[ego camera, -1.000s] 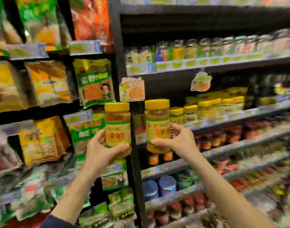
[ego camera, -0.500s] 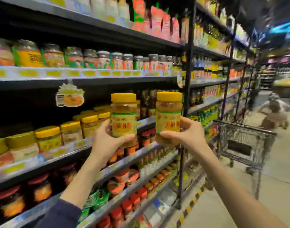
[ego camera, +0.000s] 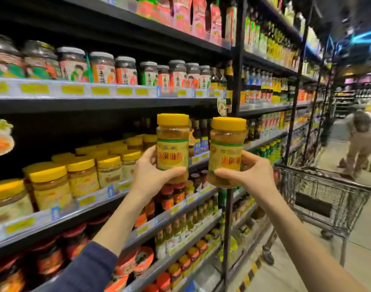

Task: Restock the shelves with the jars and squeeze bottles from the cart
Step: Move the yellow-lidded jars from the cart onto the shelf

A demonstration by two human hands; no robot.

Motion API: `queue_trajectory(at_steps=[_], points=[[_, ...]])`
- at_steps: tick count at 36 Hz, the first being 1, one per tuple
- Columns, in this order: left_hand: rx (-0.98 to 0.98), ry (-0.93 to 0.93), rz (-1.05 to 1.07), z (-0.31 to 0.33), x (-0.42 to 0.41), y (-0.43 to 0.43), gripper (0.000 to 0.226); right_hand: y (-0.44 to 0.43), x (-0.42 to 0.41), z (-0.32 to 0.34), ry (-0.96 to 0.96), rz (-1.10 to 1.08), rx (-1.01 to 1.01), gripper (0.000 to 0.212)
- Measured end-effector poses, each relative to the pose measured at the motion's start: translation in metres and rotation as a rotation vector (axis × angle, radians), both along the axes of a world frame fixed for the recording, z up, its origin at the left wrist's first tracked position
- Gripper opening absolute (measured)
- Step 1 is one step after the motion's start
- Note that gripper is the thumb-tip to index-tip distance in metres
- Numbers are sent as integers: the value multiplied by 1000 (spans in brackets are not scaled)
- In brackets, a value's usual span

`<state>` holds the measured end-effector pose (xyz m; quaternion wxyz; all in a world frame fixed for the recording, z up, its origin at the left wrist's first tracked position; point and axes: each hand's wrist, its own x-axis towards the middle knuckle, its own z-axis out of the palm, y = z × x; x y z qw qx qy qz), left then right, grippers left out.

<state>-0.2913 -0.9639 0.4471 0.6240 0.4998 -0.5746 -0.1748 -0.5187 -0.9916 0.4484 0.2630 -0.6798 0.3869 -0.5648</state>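
My left hand [ego camera: 151, 173] grips a yellow-lidded jar [ego camera: 173, 142] with a yellow and green label, held upright in front of the shelving. My right hand [ego camera: 249, 175] holds a second jar of the same kind [ego camera: 227, 144] beside it, a little to the right. Both jars hang in the air just right of a shelf row of matching yellow-lidded jars [ego camera: 83, 173]. The shelf edge [ego camera: 92, 199] under that row runs back to the right, behind the left jar. The wire cart [ego camera: 323, 197] stands on the aisle floor at the right.
Above is a shelf of dark-lidded jars [ego camera: 125, 70]; below are red-lidded jars [ego camera: 75, 241] and small bottles [ego camera: 180, 228]. A black upright post [ego camera: 228, 207] divides the shelving bays. A person [ego camera: 361, 142] bends over farther down the aisle, beyond the cart.
The view has swung right along the shelves, from the bagged goods to the jar bay and the aisle with the cart. Both hands have kept their jars, held side by side.
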Motion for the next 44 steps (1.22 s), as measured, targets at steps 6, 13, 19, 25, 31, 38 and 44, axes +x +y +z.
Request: queue_trajectory(at_steps=[6,13,19,25,31,38,44], points=[[24,6,69,-1,12,-80,80,-88,17,-4,0,65,37,63],[78,-33,186,-12,34,-152,89,-173,46,-11,2,163,55,80],[121,-20,321,-27,54,-194,90,-236,69,-20,0,296,99,85],[165,2,487,-42,63,-221,88,-284,85,-28,21,461,100,60],[255,-12,656,-53,60,-229,89,-321,99,-36,54,630,148,76],[331,-66,816,-54,51,-229,81,-339,106,-46,48,792,203,70],[418,-74,873,-53,59,-238,69,-345,109,-46,34,874,201,58]])
